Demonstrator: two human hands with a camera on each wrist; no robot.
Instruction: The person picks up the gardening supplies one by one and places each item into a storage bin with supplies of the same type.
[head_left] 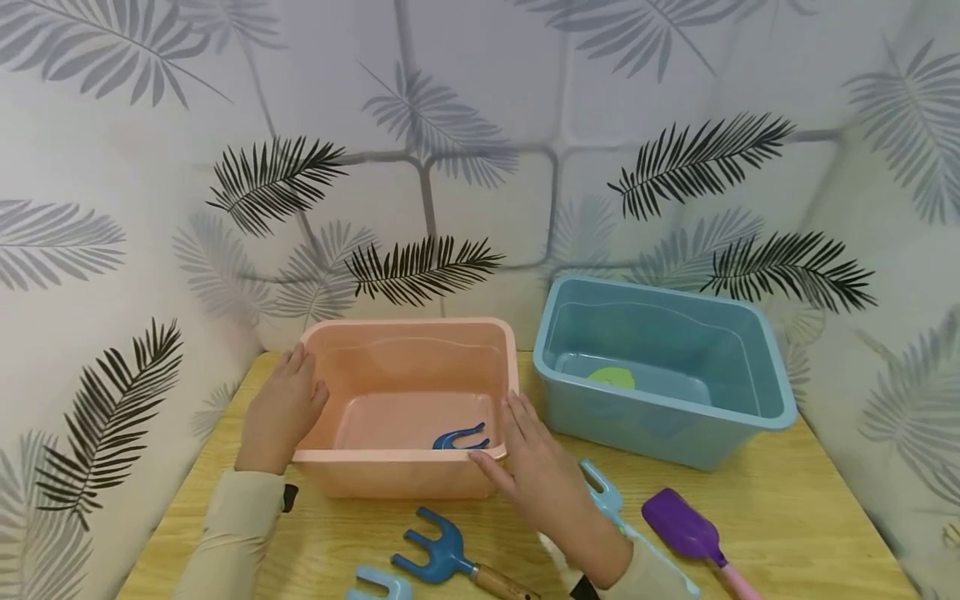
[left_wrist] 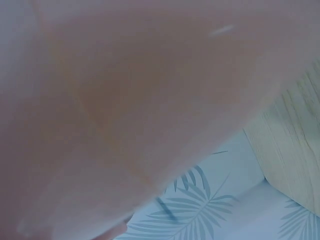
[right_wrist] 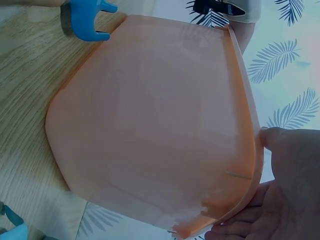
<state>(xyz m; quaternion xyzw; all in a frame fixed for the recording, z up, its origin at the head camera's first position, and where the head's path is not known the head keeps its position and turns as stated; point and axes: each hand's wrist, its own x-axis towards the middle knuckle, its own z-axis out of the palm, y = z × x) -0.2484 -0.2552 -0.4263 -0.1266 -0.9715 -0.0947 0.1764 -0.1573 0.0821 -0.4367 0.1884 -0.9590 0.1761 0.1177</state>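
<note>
My left hand (head_left: 281, 408) lies along the left rim of a pink plastic bin (head_left: 405, 475), its thumb over the inner side. At the bin's right front corner, my right hand (head_left: 543, 471) touches the rim with straight fingers and an outstretched thumb. The right wrist view shows that thumb (right_wrist: 272, 136) against the lip of the pink bin (right_wrist: 150, 115). Inside the bin is a blue pronged tool (head_left: 459, 438), partly hidden by the front rim. The left wrist view is mostly filled by a blurred pink surface (left_wrist: 150, 100).
A blue bin (head_left: 645, 421) with a light green object (head_left: 613, 377) inside stands to the right. In front lie a blue hand fork (head_left: 442, 554), a light blue pronged piece (head_left: 384, 582), a light blue tool (head_left: 606, 496) and a purple shovel (head_left: 681, 523). Leaf-patterned walls (head_left: 487, 208) bound the wooden table (head_left: 810, 508).
</note>
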